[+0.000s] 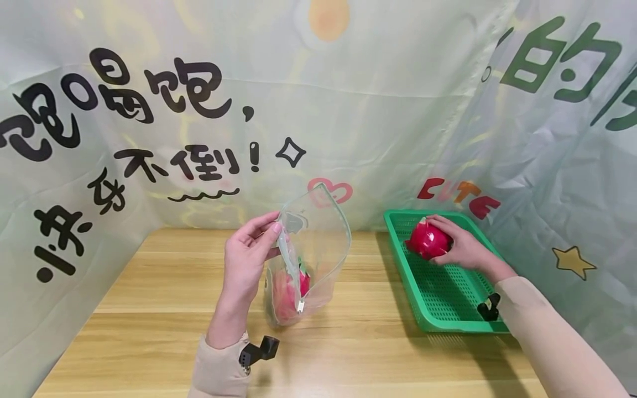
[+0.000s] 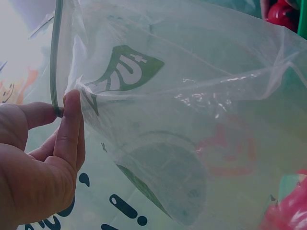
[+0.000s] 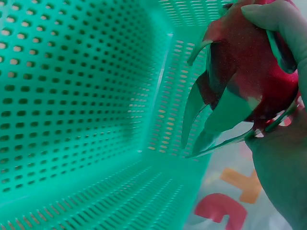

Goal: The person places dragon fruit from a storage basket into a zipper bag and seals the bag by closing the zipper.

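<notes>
Green perforated plastic basket [image 1: 408, 276] at right of the table, near the back drape; the right forearm, in a beige sleeve [image 1: 542, 326], crosses its right side. Black wrist device [image 1: 489, 307] on that arm, another [image 1: 259, 352] by the left cuff. Clear zip bag [image 1: 323, 237] well to the left of the basket, mouth spread, white slider [image 1: 301, 305] low on its edge.

Left hand [image 1: 249, 249] pinches the bag's edge between thumb and fingers. Right hand [image 1: 460, 243], well apart from it, clasps a red dragon fruit [image 1: 428, 239] at the basket's far part (whether fruit touches basket, cannot tell). Second dragon fruit [image 1: 288, 296] low inside the bag.

Bagged fruit blurred by the film; cut off at the corner in the left wrist view. Held fruit runs out at the top of the right wrist view, green-tipped scales showing, some fingers behind it. Basket's right rim partly hidden by the arm.

Surface: pale wood-grain table [image 1: 164, 309]. Printed fabric drape [image 1: 378, 110] behind and at both sides: dark Chinese characters, pink heart [image 1: 330, 192], yellow star [image 1: 574, 262], "CUTE" lettering [image 1: 458, 197].
</notes>
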Available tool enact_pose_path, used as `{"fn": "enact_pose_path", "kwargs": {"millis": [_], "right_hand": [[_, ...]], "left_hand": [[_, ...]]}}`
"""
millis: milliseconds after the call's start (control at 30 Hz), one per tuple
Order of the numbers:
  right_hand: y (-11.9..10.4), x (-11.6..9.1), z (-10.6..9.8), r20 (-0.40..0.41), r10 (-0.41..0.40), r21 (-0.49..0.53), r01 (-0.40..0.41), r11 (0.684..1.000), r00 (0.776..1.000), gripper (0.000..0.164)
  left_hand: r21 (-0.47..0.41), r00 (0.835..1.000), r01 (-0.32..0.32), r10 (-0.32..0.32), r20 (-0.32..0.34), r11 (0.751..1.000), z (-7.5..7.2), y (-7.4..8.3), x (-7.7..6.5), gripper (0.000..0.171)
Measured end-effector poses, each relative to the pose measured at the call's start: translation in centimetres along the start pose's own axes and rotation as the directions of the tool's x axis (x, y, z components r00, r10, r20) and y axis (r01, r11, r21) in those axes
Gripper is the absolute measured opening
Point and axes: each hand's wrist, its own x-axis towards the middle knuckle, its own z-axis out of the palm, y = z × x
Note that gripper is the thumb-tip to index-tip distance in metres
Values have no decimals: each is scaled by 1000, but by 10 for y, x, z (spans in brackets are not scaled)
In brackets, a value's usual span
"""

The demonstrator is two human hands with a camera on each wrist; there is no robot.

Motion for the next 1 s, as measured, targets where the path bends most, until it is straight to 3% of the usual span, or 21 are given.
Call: {"fn": "enact_pose_path", "kwargs": {"millis": [267, 600, 867, 1000], "right_hand": [[-22, 1, -7, -87, -54, -62, 49, 997, 995, 97], [-59, -4, -1, -203, -126, -107, 106, 989, 971, 98], [-87, -3, 10, -333, -189, -160, 143, 977, 924, 101], [-100, -3, 16, -386, -255, -217, 181, 959, 887, 102]], "left_hand": [[-13, 1000, -7, 7, 5, 1000, 1, 2, 0, 31], [-12, 1000, -5, 5, 5, 1000, 0, 1, -2, 31], [-14, 1000, -6, 6, 11, 1000, 0, 2, -2, 31], [-15, 1000, -7, 7, 12, 1000, 0, 2, -2, 31]]}}
